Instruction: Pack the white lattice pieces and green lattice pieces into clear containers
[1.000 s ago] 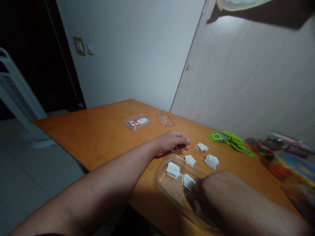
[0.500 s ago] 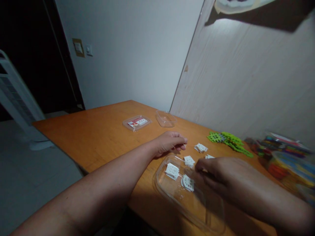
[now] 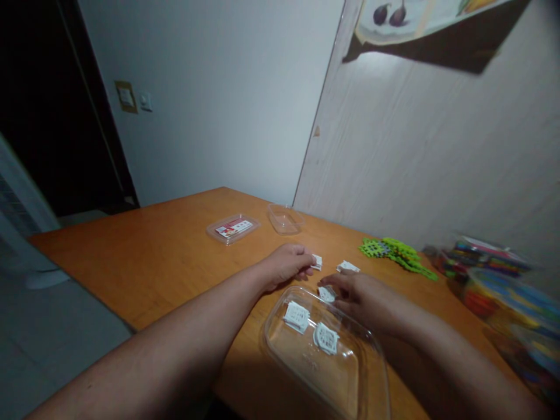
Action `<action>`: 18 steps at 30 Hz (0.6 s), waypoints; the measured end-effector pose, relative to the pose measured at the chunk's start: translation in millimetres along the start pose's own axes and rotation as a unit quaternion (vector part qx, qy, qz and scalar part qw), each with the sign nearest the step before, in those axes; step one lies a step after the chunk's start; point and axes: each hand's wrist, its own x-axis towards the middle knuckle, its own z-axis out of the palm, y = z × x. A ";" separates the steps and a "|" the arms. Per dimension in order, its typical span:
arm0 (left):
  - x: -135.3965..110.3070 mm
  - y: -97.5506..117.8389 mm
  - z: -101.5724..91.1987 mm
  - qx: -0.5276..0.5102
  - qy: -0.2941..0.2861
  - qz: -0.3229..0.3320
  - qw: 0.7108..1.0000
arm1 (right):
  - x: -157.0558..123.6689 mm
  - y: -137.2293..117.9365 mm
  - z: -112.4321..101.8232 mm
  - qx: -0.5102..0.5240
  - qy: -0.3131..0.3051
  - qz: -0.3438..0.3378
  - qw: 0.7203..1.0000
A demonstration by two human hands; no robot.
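My left hand (image 3: 289,263) is closed in a pinch on a few small white flat pieces (image 3: 317,262), just above the table. My right hand (image 3: 359,294) reaches over another small white pile (image 3: 326,293), its thumb and fingers apart around it; whether it touches the pieces is hard to make out. Beneath and in front of both hands lies a large clear plastic lid or tray (image 3: 311,370). Two stacks of white cut-out pieces rest in it, a squarish stack (image 3: 296,316) and a rounded stack (image 3: 326,338). Beyond my right fingers sits one more white pile (image 3: 348,266).
Farther back on the wooden table (image 3: 175,251) are a labelled clear lid (image 3: 233,228) and a clear container (image 3: 285,219). Green interlocking pieces (image 3: 398,254) lie near the wall. Blurred tubs (image 3: 503,297) with colourful contents crowd the right side.
My right hand has moved away from me and left, its fingers spreading over the white pile. More of the white pieces in my left hand shows. The view has shifted slightly.
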 end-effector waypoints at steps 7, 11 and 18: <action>-1.2 0.5 2.5 -0.002 -0.026 -0.019 0.999 | 3.1 3.2 3.2 0.013 0.003 0.011 1.000; -1.2 -1.3 2.2 -0.002 -0.037 -0.016 0.999 | 2.3 4.6 4.2 0.032 0.012 0.015 0.999; -1.9 -4.4 3.1 0.011 -0.071 0.001 0.997 | 1.8 5.9 3.1 0.048 0.039 0.023 0.998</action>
